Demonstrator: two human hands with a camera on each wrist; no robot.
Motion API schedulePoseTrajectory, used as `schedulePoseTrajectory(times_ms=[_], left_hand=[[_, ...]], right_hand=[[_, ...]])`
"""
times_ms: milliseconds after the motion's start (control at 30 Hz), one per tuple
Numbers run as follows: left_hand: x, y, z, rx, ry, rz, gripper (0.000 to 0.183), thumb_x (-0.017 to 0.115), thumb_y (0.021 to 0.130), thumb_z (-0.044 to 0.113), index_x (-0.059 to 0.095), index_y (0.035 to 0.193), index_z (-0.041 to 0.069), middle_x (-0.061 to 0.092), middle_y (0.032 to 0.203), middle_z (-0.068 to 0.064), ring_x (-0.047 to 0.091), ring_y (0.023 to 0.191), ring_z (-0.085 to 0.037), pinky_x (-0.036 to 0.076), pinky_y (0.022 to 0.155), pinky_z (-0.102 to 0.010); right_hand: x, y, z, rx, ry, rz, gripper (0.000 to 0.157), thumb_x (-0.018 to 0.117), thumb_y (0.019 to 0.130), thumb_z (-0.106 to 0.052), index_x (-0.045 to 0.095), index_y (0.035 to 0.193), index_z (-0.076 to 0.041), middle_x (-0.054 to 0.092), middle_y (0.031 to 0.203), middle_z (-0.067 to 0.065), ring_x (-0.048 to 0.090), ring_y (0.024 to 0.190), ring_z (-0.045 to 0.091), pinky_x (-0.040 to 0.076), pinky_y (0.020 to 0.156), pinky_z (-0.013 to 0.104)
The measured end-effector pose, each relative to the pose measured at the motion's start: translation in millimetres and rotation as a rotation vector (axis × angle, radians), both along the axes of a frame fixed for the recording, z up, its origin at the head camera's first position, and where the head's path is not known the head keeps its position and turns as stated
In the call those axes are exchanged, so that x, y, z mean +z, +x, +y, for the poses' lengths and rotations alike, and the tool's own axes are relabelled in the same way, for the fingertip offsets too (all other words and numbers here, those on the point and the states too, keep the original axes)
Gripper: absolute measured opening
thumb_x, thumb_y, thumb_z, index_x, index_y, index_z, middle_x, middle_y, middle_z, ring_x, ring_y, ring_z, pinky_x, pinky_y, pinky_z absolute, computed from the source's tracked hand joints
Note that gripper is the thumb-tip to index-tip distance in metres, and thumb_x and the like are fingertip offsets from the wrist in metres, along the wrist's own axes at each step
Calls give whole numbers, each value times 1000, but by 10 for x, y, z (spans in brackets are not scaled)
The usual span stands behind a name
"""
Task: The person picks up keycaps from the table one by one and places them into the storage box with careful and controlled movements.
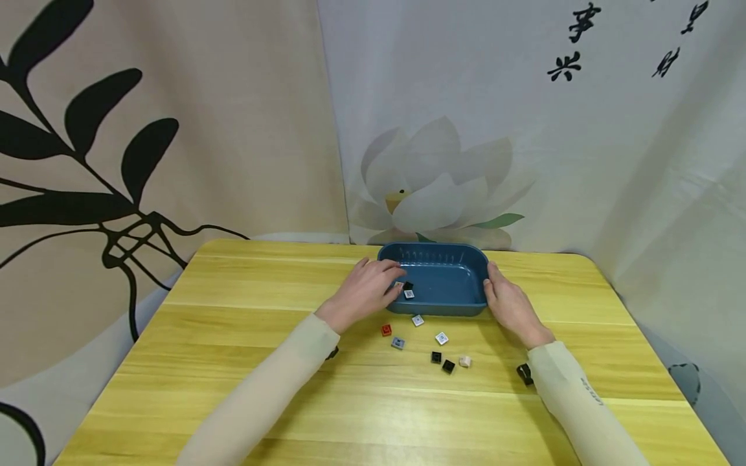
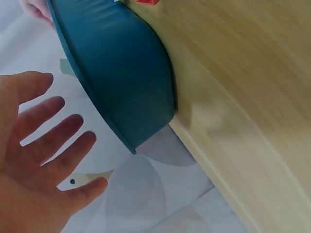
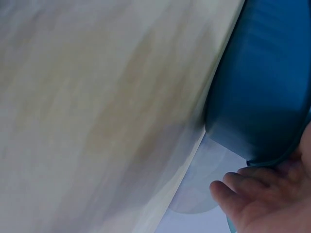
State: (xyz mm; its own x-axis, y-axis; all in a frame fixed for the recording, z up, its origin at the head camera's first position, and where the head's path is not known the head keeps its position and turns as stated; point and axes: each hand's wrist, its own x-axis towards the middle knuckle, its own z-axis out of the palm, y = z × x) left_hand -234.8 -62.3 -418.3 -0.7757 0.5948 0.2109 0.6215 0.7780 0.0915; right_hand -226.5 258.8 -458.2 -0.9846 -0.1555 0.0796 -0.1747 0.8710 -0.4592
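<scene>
A blue rectangular tray (image 1: 445,285) lies near the table's far edge. My left hand (image 1: 367,288) reaches over its left end, fingers spread and loosely bent. In the left wrist view the left fingers (image 2: 73,155) show nothing between them. Close to those fingertips, inside the tray, sit a black square brick (image 1: 408,285) and a white brick (image 1: 409,294), with another white brick partly hidden. My right hand (image 1: 513,304) rests against the tray's right end, thumb at the rim. Its loosely extended fingers (image 3: 243,191) lie along the outside in the right wrist view.
In front of the tray are scattered a red brick (image 1: 386,330), a grey brick (image 1: 398,343), white bricks (image 1: 441,338) and black bricks (image 1: 436,357). The wooden table (image 1: 291,408) ends just behind the tray, against a printed curtain (image 1: 262,129).
</scene>
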Motion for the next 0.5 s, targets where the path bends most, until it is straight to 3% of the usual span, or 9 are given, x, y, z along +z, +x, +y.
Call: schedulePoseTrajectory(times_ms=[267, 500], left_hand=[[-42, 119, -175, -41, 32, 47, 45, 70, 101, 31, 65, 141, 12, 51, 156, -10, 49, 141, -32, 35, 115, -61], [-65, 208, -271, -104, 12, 104, 49, 66, 103, 36, 60, 146, 12, 46, 159, -11, 46, 143, -33, 38, 114, -58]], right_hand=[[0, -2, 2, 4, -3, 6, 56, 37, 112, -14, 21, 158, 14, 20, 164, 31, 28, 149, 48, 28, 118, 60], [-5, -7, 8, 3, -3, 0, 57, 37, 112, -14, 18, 158, 13, 20, 164, 31, 28, 149, 48, 28, 118, 60]])
